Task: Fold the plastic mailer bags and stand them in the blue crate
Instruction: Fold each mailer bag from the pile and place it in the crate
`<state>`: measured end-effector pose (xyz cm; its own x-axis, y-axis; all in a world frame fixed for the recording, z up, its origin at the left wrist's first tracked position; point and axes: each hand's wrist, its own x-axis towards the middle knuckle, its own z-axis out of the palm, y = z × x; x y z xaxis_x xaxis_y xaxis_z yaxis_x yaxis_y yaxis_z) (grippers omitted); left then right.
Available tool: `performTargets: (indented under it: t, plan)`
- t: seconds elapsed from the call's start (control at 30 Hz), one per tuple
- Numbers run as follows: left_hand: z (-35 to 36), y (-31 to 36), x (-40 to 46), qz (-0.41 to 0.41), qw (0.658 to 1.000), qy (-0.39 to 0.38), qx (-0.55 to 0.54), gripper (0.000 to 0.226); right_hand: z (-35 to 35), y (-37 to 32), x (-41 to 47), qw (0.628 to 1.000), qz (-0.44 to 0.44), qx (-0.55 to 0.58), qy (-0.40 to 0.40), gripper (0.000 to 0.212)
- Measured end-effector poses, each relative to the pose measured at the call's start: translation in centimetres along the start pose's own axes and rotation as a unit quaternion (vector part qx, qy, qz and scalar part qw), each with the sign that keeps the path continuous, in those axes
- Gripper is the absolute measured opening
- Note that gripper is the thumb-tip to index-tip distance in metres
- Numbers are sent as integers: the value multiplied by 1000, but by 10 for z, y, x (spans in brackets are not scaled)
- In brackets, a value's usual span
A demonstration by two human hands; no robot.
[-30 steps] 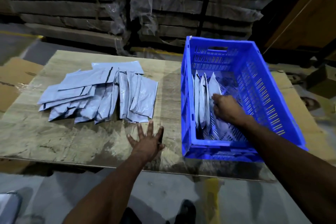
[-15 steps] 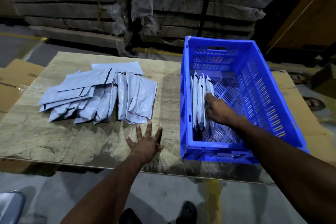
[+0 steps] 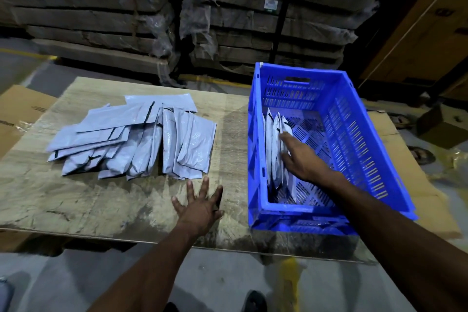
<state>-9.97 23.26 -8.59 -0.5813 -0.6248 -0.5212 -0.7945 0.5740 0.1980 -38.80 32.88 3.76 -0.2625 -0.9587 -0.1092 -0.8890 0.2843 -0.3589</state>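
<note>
The slatted blue plastic crate (image 3: pixel 354 114) holds folded grey plastic mailers (image 3: pixel 274 139) on edge; the right hand (image 3: pixel 301 159) presses them with straight fingers. The left hand (image 3: pixel 200 208) rests spread on the table (image 3: pixel 76 197).

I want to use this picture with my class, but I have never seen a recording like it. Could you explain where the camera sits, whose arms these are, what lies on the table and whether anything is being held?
There is no machine here. The camera is worn on a person's head and looks down, so the two arms are that person's own. The left hand rests flat on the wooden table, fingers spread, holding nothing. Beside it lies a loose pile of grey mailer bags. On the right stands a blue crate with a few folded bags standing upright against its left wall. The right hand is inside the crate, straight fingers pressing those bags to that wall rather than gripping them.
</note>
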Motion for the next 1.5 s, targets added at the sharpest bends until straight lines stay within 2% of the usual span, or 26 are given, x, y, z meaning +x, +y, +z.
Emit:
performTargets:
  t: [0.07, 0.17, 0.27, 0.3, 0.4, 0.53, 0.67, 0.8, 0.97, 1.1, 1.2, 1.5]
  plan:
    - [3, -5, -4, 12, 1000, 14, 23, 67, -5, -12, 5, 997, 5, -14, 72, 52]
    - [12, -21, -17, 29, 993, 112, 40, 51, -15, -45, 19, 984, -48, -34, 169, 44]
    - [24, -45, -25, 36, 983, 175, 47, 36, -16, -89, 38, 973, -123, -48, 191, 43]
    - [25, -53, -26, 30, 980, 190, 46, 37, -12, -102, 46, 970, -145, -47, 188, 43]
    - [20, -79, -24, -3, 974, 223, 27, 61, 7, -136, 68, 968, -188, -55, 155, 43]
    - [6, -105, -26, -31, 967, 255, 2, 68, 35, -164, 88, 965, -223, -110, 82, 40]
    - [2, -126, -15, -17, 971, 238, 21, 80, 71, -168, 104, 954, -198, -225, -1, 53]
    - [5, -141, 5, 6, 972, 235, 26, 78, 104, -154, 122, 931, -187, -306, -71, 65]
    - [8, -143, 15, -5, 968, 251, 3, 80, 123, -141, 152, 922, -195, -331, -58, 64]
    - [6, -141, 14, -27, 967, 251, -12, 80, 127, -143, 177, 906, -236, -349, -32, 66]
    - [5, -142, 14, -29, 967, 253, -15, 81, 129, -147, 188, 898, -257, -353, -50, 66]
    - [3, -139, 16, -51, 962, 268, -10, 72, 138, -147, 181, 924, -228, -299, -68, 47]
